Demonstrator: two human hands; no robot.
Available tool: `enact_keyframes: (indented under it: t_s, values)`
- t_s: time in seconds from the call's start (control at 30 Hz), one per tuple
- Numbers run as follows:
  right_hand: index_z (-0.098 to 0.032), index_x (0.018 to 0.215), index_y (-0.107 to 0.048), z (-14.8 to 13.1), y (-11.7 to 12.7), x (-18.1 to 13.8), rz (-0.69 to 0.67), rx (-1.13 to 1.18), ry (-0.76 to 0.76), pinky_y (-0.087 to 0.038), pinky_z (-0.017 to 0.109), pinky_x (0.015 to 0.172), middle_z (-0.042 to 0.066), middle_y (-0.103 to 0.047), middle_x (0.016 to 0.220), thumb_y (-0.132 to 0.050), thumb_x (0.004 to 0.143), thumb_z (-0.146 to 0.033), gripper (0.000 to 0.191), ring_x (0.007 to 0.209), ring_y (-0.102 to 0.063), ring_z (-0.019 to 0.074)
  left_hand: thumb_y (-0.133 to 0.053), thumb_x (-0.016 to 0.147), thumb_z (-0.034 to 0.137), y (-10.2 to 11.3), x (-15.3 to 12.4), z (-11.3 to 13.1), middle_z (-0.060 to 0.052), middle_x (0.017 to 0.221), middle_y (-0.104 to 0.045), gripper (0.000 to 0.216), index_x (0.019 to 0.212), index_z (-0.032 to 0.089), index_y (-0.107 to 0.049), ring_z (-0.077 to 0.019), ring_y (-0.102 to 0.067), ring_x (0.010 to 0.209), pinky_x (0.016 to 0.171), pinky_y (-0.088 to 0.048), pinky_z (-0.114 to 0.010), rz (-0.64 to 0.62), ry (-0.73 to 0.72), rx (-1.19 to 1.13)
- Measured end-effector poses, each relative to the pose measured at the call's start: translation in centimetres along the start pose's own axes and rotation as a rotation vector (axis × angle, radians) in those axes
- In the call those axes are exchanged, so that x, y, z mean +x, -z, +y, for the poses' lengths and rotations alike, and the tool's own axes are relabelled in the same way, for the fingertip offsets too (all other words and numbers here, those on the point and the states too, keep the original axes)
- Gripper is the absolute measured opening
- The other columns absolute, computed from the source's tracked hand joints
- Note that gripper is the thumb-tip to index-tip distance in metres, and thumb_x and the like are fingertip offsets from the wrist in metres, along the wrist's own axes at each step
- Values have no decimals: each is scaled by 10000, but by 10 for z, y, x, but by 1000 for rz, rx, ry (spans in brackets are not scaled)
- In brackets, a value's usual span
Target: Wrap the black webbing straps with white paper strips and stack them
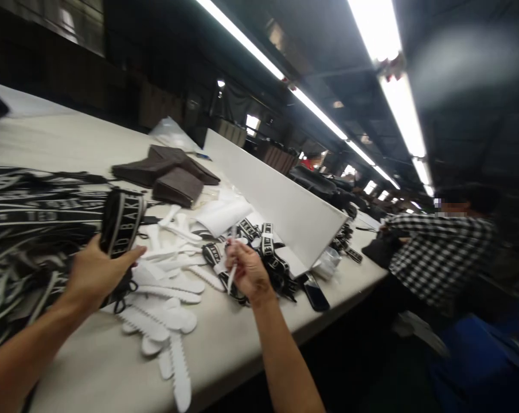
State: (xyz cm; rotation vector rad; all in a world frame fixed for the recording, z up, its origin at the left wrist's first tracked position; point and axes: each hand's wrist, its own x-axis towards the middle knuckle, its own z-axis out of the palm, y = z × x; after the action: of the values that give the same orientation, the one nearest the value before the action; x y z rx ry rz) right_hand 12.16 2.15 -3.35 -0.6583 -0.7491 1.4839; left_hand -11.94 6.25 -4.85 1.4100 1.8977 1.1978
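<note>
My left hand [96, 265] is closed around a rolled black strap [122, 221] with white lettering and holds it above the table. Loose lengths of the same webbing [39, 212] lie heaped beside that arm. My right hand [248, 269] pinches a narrow white strip [232, 275], its fingertips pressed together. Just beyond that hand sits a cluster of rolled lettered straps [268, 244], some with white bands round them. Between my hands, white notched strips [156, 315] with rounded ends are scattered in a loose pile.
Dark brown folded pieces [173, 175] lie at the back of the table [225, 355]. A white upright panel [276, 195] slants across it. A phone [315, 292] and a clear plastic bag [328, 264] are near the right edge. A person in a checked shirt [440, 246] sits at right.
</note>
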Motion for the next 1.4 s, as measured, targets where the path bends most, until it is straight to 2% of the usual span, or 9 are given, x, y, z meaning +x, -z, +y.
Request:
enact_keyframes:
  t_s: [0.13,0.27,0.37,0.57,0.77,0.97,1.1,1.3,1.4]
  values:
    - [-146,869,-747,-30,18,0,91,-111,155,-488,149,583,1,-687,696,-861,651,-274,277,596,-573,62,-639,784,453,13,7,-4,-30,742,-653,459,1114,142,-568,-242,-633,775,625,-416,-235,-101,-72,176]
    - [-121,755,-752,-12,17,0,132,-331,160,-499,218,631,48,-716,684,-870,605,-363,308,599,-598,106,-589,802,481,9,2,4,-44,836,-687,484,1193,198,-559,-278,-638,839,684,-427,-273,-58,-174,182]
    - [-121,736,-755,13,10,5,163,-404,142,-480,239,611,46,-706,647,-874,571,-381,330,569,-583,113,-680,715,487,4,-10,6,-33,881,-707,456,1071,204,-633,-233,-632,792,709,-453,-283,-79,-193,-107]
    - [-117,704,-750,56,-21,11,20,-501,68,-446,241,561,38,-672,593,-849,595,-385,305,538,-562,118,-832,564,424,-12,-34,11,-17,772,-681,488,930,151,-658,-131,-559,610,592,-459,-245,-382,-50,-710]
    - [-137,638,-703,76,-31,12,-131,-636,-89,-422,218,551,11,-668,603,-857,563,-294,232,533,-555,109,-833,549,341,-3,-24,5,35,636,-596,398,822,128,-637,-97,-510,546,531,-420,-219,-191,-9,-765]
    - [-136,597,-694,82,-32,6,-201,-876,66,-363,206,495,-2,-620,555,-736,742,-353,264,502,-498,97,-823,534,327,-5,-15,2,50,586,-564,350,688,148,-564,-93,-493,523,502,-400,-215,-57,-98,-668]
    - [-136,645,-708,82,-31,4,-251,-879,102,-383,208,503,14,-633,592,-663,818,-460,370,525,-522,111,-812,544,345,-7,-17,1,54,562,-552,346,688,153,-563,-95,-486,497,483,-390,-217,-74,-58,-643]
    - [-135,858,-735,76,-26,4,-294,-587,-181,-496,262,612,39,-667,677,-656,772,-611,490,569,-601,142,-804,564,422,-11,-17,-6,39,543,-559,398,745,144,-583,-118,-502,493,466,-386,-225,-229,44,-606]
    - [-145,834,-740,78,-20,7,-182,-617,-73,-475,235,591,43,-670,748,-663,768,-607,473,617,-588,136,-800,565,404,-13,-17,-8,40,537,-561,388,747,151,-571,-122,-504,493,472,-382,-224,-260,28,-559]
